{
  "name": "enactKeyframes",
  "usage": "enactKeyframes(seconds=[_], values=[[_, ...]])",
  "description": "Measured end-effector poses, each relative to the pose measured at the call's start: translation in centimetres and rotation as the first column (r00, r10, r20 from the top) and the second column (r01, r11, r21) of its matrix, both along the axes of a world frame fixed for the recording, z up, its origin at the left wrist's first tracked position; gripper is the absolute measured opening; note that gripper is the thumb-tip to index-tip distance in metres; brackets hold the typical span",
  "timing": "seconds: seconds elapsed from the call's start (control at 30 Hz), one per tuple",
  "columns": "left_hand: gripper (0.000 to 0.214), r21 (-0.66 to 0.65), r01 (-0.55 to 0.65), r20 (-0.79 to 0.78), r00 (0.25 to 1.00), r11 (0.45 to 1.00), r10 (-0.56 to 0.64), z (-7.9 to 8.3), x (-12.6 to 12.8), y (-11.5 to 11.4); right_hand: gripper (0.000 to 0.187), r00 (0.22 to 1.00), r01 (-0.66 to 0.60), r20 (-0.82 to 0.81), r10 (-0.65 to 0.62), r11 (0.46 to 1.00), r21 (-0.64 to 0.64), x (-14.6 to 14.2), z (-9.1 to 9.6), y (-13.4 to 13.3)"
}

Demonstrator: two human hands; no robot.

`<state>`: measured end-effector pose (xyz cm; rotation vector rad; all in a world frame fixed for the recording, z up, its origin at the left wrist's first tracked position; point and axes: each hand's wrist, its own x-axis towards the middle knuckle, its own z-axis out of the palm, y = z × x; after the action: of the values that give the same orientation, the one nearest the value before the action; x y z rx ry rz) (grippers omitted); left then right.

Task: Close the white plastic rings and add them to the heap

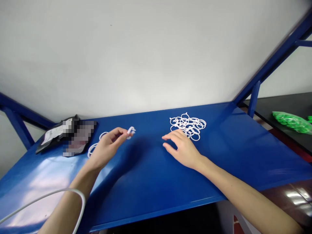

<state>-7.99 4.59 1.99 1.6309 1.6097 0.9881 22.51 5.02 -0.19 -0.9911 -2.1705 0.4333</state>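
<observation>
Between thumb and fingertips, my left hand (108, 144) pinches a small white plastic ring (131, 132), seen almost edge-on above the table. Partly behind that hand and wrist lie a few more white rings (92, 149). My right hand (182, 146) is open over the middle of the table, its thumb and fingers apart with nothing between them. Just beyond it spreads a loose pile of thin white rings (187, 125), several with small eyelets; the hand covers the pile's near edge.
The blue table (156, 182) meets a pale wall (151, 58). At the left lie a black package (58, 133) and a dark pouch (80, 139). A white cable (48, 194) crosses my left forearm. A bag of green pieces (291, 122) rests on a black surface at right.
</observation>
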Motion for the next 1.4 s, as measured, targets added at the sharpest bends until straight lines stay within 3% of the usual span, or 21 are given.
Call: enactKeyframes(seconds=[0.1, 0.17, 0.23, 0.33, 0.53, 0.67, 0.77, 0.93, 1.07, 1.23, 1.4], values=[[0.03, -0.117, 0.311, 0.361, 0.898, 0.943, -0.251, -0.5, 3.2, -1.7, 0.032, 0.99, -0.125, -0.097, 0.099, 0.937, -0.325, -1.0, 0.1, -1.1], [0.028, -0.151, 0.438, 0.493, 0.81, 0.886, -0.316, -1.1, 4.8, -2.6, 0.037, 0.982, -0.172, -0.151, 0.11, 0.846, -0.505, -1.4, 0.3, -1.5], [0.027, -0.173, 0.49, 0.557, 0.764, 0.854, -0.326, -1.8, 5.9, -3.1, 0.025, 0.979, -0.19, -0.178, 0.103, 0.784, -0.591, -1.6, 0.4, -1.7], [0.029, -0.198, 0.485, 0.583, 0.757, 0.852, -0.295, -2.6, 6.7, -3.3, 0.01, 0.971, -0.207, -0.229, 0.075, 0.747, -0.631, -1.7, 0.5, -1.7], [0.03, -0.207, 0.457, 0.566, 0.777, 0.865, -0.276, -2.5, 7.3, -3.2, 0.01, 0.949, -0.222, -0.316, 0.008, 0.73, -0.646, -1.6, 0.6, -1.6], [0.026, -0.126, 0.357, 0.414, 0.867, 0.926, -0.278, -1.9, 7.5, -3.5, 0.02, 0.964, -0.211, -0.263, 0.036, 0.709, -0.673, -1.3, 0.9, -1.6], [0.018, -0.047, 0.348, 0.225, 0.917, 0.936, -0.329, -1.8, 7.5, -3.7, 0.018, 0.967, -0.228, -0.243, 0.072, 0.662, -0.714, -1.2, 1.2, -1.7], [0.016, 0.025, 0.292, 0.121, 0.949, 0.956, -0.293, -1.8, 7.5, -3.9, 0.017, 0.909, -0.337, -0.417, 0.003, 0.593, -0.731, -1.1, 0.7, -1.5], [0.017, 0.041, 0.238, 0.136, 0.961, 0.97, -0.242, -1.9, 7.5, -4.1, 0.019, 0.869, -0.351, -0.491, -0.061, 0.622, -0.699, -1.2, 0.0, -1.0], [0.016, 0.024, 0.194, 0.144, 0.97, 0.981, -0.195, -2.1, 7.8, -4.1, 0.013, 0.922, -0.233, -0.385, -0.049, 0.723, -0.651, -1.3, 0.3, -1.2], [0.017, 0.03, 0.159, 0.154, 0.975, 0.987, -0.162, -2.0, 8.2, -4.3, 0.011, 0.943, -0.177, -0.33, -0.034, 0.789, -0.588, -1.6, 0.6, -1.7]])
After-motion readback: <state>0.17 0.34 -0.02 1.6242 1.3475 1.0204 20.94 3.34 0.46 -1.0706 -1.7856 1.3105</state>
